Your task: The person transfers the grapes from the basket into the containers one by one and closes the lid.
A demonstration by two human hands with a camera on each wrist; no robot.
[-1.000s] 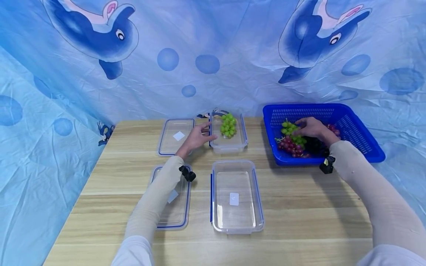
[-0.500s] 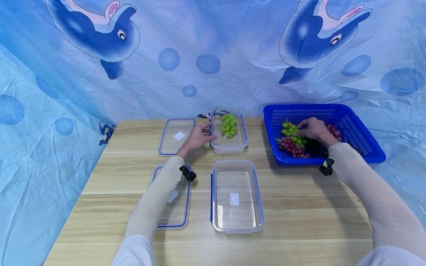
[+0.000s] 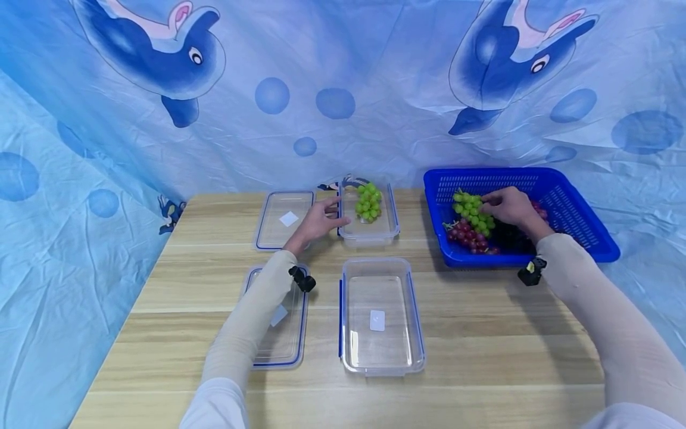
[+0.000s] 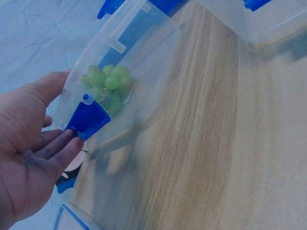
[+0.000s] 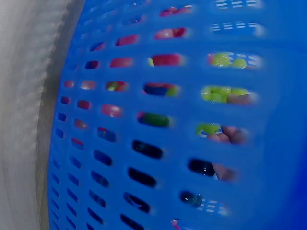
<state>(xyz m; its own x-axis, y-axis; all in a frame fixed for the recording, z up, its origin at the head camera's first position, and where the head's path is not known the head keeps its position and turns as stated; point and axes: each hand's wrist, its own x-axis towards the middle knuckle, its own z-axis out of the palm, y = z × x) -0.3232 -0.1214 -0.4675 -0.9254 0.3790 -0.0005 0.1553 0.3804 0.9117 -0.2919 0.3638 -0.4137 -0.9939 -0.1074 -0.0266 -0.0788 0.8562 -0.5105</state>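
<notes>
My left hand [image 3: 318, 225] is at the left side of a clear food container [image 3: 393, 229] at the back of the table. In the left wrist view, its fingertips touch the blue latch [image 4: 88, 120] and the thumb lies along the rim. A bunch of green grapes [image 3: 368, 202] lies inside this container. My right hand [image 3: 511, 207] reaches into a blue plastic basket [image 3: 586, 235] and pinches another bunch of green grapes [image 3: 471, 210]. Red grapes [image 3: 467, 236] and dark grapes [image 3: 509, 235] lie beside and under that hand. Through the basket's slots, the right wrist view shows fingers against green grapes [image 5: 219, 93].
A second clear container [image 3: 375, 351] stands nearer, with only a white label visible in it. Two clear lids with blue seals, a far lid [image 3: 272, 232] and a near lid [image 3: 284, 351], lie to the left. A dolphin-print curtain [image 3: 343, 59] hangs behind the wooden table [image 3: 482, 357].
The green bunch in the basket has shifted up slightly with my right hand, which has moved a little right. My left hand stays in place at the back container.
</notes>
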